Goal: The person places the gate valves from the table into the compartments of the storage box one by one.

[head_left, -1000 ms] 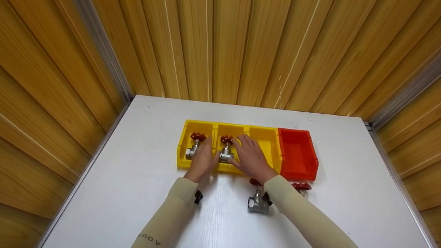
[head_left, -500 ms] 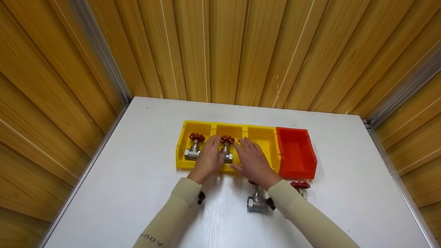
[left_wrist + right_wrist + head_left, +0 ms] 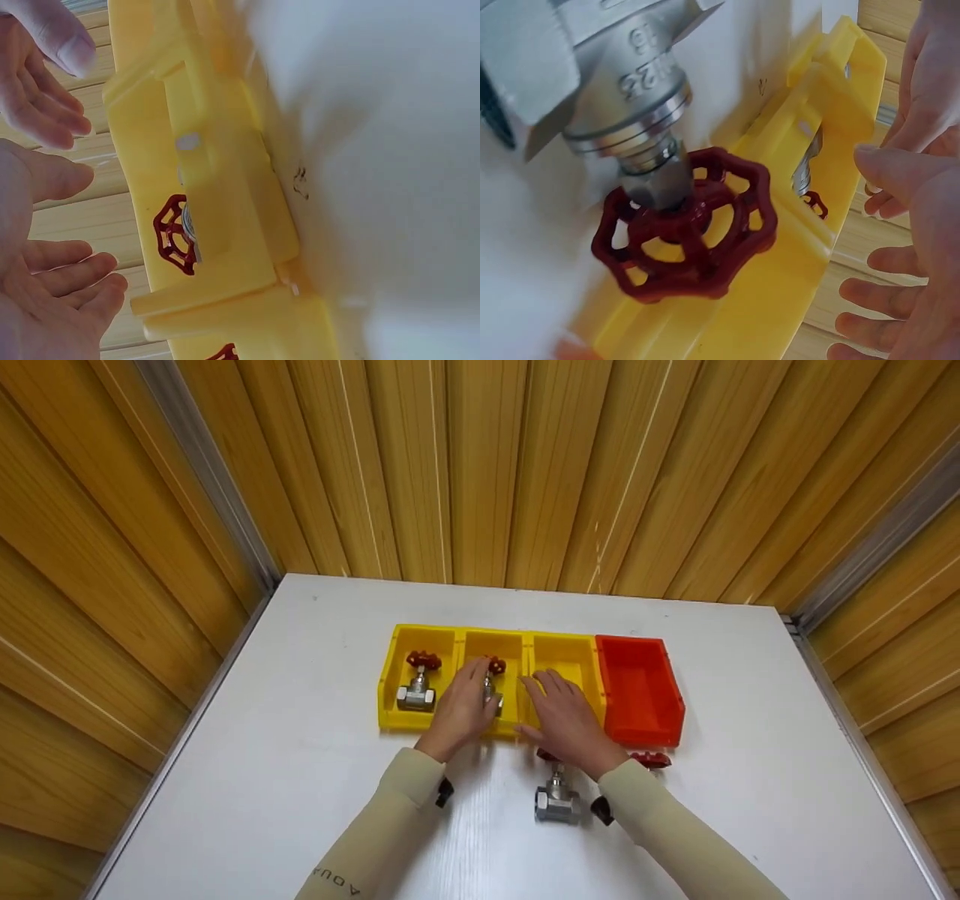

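My left hand (image 3: 461, 709) hovers over the second yellow bin, fingers loosely extended and holding nothing. Beneath it stands a metal gate valve with a red handwheel (image 3: 496, 665), partly hidden by the hand; in the left wrist view that handwheel (image 3: 176, 234) shows beyond the bin's front wall, apart from the fingers. My right hand (image 3: 568, 724) is above the third yellow bin (image 3: 574, 649), fingers spread and nothing in its grasp. Another gate valve (image 3: 416, 694) stands upright in the leftmost yellow bin. Below my right wrist, a third gate valve (image 3: 556, 801) stands on the table.
A red bin (image 3: 641, 682) joins the right end of the yellow row. Another red handwheel (image 3: 651, 760) shows beside my right sleeve, its valve body hidden by the arm. Wood-panelled walls (image 3: 480, 472) rise behind the white table (image 3: 247, 780).
My left hand has shifted right, from between the first two bins to over the second, uncovering the leftmost valve. The right hand has drawn slightly back and right, away from the second bin's valve.
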`<act>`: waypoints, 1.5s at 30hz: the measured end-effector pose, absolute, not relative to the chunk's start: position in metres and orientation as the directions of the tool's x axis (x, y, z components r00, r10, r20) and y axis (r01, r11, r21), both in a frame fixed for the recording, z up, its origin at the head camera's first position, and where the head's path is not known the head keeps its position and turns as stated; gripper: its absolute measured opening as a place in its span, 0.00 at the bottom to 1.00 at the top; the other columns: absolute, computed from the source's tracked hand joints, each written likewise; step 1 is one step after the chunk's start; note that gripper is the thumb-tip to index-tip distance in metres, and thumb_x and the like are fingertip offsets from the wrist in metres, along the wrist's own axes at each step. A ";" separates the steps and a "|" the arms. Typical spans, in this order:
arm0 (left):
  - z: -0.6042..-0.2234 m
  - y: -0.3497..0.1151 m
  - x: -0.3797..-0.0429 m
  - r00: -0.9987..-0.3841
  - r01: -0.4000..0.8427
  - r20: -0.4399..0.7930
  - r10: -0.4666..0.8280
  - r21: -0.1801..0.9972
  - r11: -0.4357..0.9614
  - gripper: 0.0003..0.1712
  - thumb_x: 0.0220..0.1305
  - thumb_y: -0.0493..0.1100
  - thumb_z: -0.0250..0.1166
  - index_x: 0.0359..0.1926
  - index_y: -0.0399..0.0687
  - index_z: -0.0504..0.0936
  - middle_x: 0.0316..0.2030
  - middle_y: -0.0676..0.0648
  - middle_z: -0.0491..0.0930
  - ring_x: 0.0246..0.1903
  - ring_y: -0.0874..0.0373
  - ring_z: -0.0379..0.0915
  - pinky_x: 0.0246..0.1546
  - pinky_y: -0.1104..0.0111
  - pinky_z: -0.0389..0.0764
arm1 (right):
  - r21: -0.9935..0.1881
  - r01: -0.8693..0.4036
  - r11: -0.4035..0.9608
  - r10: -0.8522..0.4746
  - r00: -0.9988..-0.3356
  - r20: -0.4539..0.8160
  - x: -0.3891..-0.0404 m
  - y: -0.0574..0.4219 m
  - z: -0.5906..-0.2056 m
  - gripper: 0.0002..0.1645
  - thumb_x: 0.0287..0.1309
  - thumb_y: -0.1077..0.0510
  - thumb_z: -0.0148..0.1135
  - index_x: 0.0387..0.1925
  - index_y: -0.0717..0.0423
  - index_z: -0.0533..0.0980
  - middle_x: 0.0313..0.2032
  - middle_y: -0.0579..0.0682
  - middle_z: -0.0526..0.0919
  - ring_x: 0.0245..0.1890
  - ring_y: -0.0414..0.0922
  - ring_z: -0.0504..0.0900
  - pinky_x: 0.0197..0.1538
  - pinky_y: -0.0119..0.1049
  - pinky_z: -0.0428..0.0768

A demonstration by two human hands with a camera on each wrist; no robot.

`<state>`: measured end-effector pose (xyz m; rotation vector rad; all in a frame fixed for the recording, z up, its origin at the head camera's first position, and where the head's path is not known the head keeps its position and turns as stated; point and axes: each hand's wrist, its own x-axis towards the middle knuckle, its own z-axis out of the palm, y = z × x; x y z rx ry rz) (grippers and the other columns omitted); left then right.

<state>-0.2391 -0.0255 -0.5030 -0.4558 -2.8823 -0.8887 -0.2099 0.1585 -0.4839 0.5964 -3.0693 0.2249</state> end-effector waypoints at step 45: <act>-0.516 0.013 -0.243 -0.940 0.300 0.051 0.339 0.599 0.743 0.38 0.69 0.52 0.58 0.72 0.41 0.58 0.72 0.41 0.60 0.70 0.46 0.59 0.71 0.55 0.61 | -0.156 -0.378 0.913 -0.376 -0.926 0.043 -0.156 0.187 -0.511 0.54 0.46 0.30 0.68 0.69 0.50 0.62 0.66 0.49 0.67 0.66 0.48 0.66 0.70 0.51 0.66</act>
